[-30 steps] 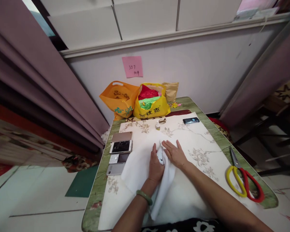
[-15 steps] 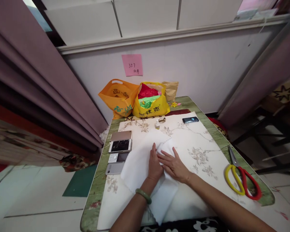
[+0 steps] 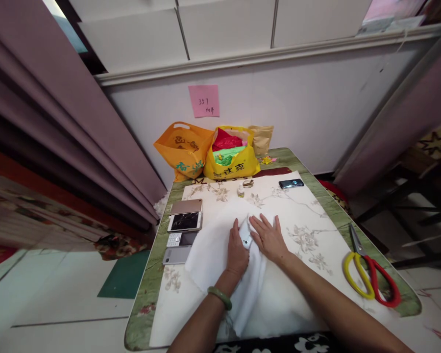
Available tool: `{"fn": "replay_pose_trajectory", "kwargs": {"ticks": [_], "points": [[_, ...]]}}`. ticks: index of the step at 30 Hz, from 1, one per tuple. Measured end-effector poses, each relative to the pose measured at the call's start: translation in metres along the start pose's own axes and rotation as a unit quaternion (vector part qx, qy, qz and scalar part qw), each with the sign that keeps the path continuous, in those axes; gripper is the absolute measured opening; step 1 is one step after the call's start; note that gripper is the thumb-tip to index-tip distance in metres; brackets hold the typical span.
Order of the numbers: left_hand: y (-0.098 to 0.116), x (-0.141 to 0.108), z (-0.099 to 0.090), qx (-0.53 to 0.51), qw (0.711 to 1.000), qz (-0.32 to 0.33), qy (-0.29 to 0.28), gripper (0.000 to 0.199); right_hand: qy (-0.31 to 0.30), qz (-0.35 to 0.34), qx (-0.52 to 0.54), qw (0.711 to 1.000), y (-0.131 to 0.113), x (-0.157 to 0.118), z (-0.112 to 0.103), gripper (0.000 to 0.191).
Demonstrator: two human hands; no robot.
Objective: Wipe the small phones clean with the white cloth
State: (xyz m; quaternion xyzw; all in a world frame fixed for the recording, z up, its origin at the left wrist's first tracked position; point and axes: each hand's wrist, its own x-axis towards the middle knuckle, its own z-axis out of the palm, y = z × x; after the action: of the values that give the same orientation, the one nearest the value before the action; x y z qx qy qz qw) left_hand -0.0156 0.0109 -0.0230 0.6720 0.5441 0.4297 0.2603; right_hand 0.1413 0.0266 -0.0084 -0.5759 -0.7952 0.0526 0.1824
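Note:
A white cloth (image 3: 213, 255) lies spread over the pale flowered sheet, with folds running toward the front edge. On it sits a pale smartphone (image 3: 246, 235), its back and a dark camera lens showing between my hands. My left hand (image 3: 237, 251), below a green bangle, is closed around the phone's left side, thumb pointing away from me. My right hand (image 3: 269, 239) lies to the right of the phone with fingers stretched out and spread, fingertips on the cloth at the phone's edge. Whether it pinches any cloth is hidden.
Several phones (image 3: 185, 221) line the left side; another dark phone (image 3: 291, 183) lies back right. Large scissors (image 3: 369, 274) rest at the right edge. A small bottle (image 3: 240, 190), an orange bag (image 3: 183, 152), a yellow bag (image 3: 232, 166) and a brown pouch (image 3: 261, 139) stand toward the wall.
The cloth that covered the phone is pulled back, so the phone's back now shows. My right hand has shifted slightly right and its fingers are more spread; my left stays beside the phone.

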Motion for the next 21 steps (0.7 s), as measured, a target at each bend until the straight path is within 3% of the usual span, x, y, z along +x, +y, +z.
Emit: {"fn": "replay_pose_trajectory", "kwargs": {"ticks": [13,17,21], "points": [[0.008,0.003,-0.004,0.025,0.999,-0.012,-0.025,0.086,0.023,-0.007,0.01,1.0,0.01,-0.034,-0.013,0.042],[0.005,0.002,-0.004,0.0,0.999,-0.024,-0.022,0.084,0.008,-0.082,0.051,0.995,-0.003,-0.043,-0.026,0.04],[0.001,0.001,-0.002,-0.048,0.997,-0.06,-0.006,0.062,-0.03,-0.178,0.095,0.979,-0.016,-0.04,-0.029,0.044]]}}
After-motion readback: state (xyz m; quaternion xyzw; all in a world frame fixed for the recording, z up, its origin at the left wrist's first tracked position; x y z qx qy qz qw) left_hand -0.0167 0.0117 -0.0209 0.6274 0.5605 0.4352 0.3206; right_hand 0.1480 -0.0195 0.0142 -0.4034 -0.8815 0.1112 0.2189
